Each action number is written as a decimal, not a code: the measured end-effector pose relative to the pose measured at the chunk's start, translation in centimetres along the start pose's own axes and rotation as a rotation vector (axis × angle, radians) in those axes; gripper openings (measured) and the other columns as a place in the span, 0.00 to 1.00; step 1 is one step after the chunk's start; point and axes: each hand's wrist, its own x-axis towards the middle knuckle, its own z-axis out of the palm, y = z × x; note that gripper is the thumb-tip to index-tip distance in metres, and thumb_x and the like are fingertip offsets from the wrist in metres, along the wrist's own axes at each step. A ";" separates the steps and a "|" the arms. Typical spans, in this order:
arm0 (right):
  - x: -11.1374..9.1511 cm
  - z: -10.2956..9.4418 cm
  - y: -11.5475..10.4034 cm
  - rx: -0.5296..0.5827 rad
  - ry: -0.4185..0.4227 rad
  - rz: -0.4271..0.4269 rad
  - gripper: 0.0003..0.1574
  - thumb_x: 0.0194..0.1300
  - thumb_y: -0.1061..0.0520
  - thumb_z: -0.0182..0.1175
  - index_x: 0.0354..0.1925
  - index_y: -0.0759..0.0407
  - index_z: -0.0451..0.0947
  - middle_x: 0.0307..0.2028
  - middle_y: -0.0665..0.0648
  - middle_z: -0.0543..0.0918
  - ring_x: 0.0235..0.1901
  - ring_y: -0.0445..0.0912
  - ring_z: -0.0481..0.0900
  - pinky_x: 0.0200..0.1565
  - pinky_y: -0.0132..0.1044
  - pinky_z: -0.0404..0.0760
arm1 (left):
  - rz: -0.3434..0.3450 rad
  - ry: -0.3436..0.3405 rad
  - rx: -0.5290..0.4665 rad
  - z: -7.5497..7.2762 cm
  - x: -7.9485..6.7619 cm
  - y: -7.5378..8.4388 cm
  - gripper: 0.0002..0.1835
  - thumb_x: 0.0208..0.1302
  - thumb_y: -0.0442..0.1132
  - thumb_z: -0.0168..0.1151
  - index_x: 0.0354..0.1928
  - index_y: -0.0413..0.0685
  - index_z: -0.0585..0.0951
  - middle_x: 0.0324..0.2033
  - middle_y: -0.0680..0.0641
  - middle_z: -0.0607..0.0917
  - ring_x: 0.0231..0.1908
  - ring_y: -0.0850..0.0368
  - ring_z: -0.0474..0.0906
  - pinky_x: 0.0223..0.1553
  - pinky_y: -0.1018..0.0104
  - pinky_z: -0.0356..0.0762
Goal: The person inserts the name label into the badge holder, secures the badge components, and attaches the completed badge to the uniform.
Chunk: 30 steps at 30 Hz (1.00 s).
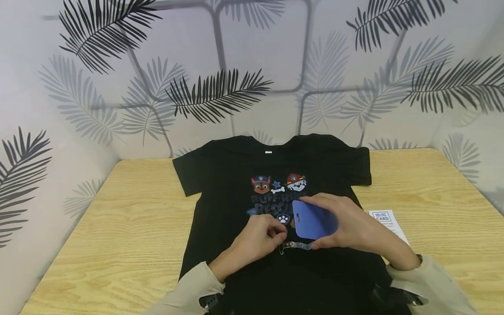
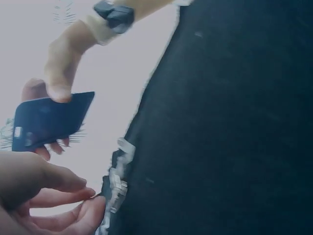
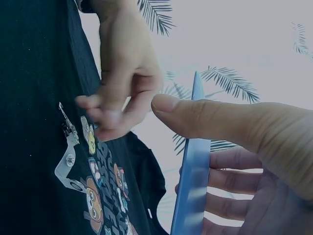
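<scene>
My right hand (image 1: 352, 225) grips a blue card holder (image 1: 313, 221) by its edges, thumb on one edge and fingers on the opposite one. The holder is tilted up above a black T-shirt (image 1: 226, 183), and a slot shows near one end. My left hand (image 1: 257, 238) hovers over the shirt with loosely bent fingers and nothing visible between them. Close to its fingertips lies a clear badge strap with a metal clip (image 3: 68, 156), resting on the shirt. In the left wrist view the strap (image 2: 118, 178) looks blurred beside the fingers.
A white card (image 1: 387, 223) printed "ID/IC CARD" lies at the shirt's right side, partly behind my right forearm. Everything rests on a wood-grain table (image 1: 118, 218). A leaf-patterned backdrop (image 1: 252, 57) stands behind its far edge.
</scene>
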 end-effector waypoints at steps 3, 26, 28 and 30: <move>0.1 0.1 0.0 -0.007 -0.003 0.014 0.52 0.36 0.51 0.83 0.60 0.60 0.74 0.51 0.55 0.80 0.46 0.48 0.76 0.42 0.43 0.78 | -0.029 0.006 -0.185 -0.7 0.2 0.5 0.07 0.66 0.30 0.60 0.38 0.35 0.85 0.30 0.42 0.86 0.24 0.63 0.82 0.27 0.72 0.80; 0.1 0.5 0.2 0.022 0.069 0.082 0.53 0.39 0.46 0.81 0.63 0.57 0.71 0.53 0.60 0.80 0.47 0.54 0.78 0.42 0.49 0.80 | -0.053 -0.104 -0.458 -0.7 0.4 0.5 0.07 0.66 0.28 0.58 0.42 0.30 0.83 0.36 0.36 0.86 0.32 0.53 0.85 0.35 0.69 0.82; 0.2 0.6 0.2 0.010 0.061 0.078 0.53 0.37 0.49 0.82 0.62 0.57 0.72 0.52 0.59 0.80 0.47 0.53 0.77 0.41 0.47 0.79 | -0.084 -0.122 -0.590 -0.9 0.5 0.6 0.11 0.70 0.30 0.54 0.45 0.27 0.80 0.38 0.32 0.85 0.35 0.47 0.85 0.38 0.64 0.83; 0.2 0.7 0.1 0.008 0.052 0.079 0.53 0.35 0.51 0.83 0.61 0.59 0.73 0.52 0.59 0.80 0.47 0.53 0.77 0.41 0.47 0.79 | -0.124 -0.131 -0.731 -1.2 0.5 0.7 0.15 0.74 0.33 0.50 0.47 0.24 0.78 0.40 0.29 0.83 0.38 0.43 0.84 0.42 0.59 0.83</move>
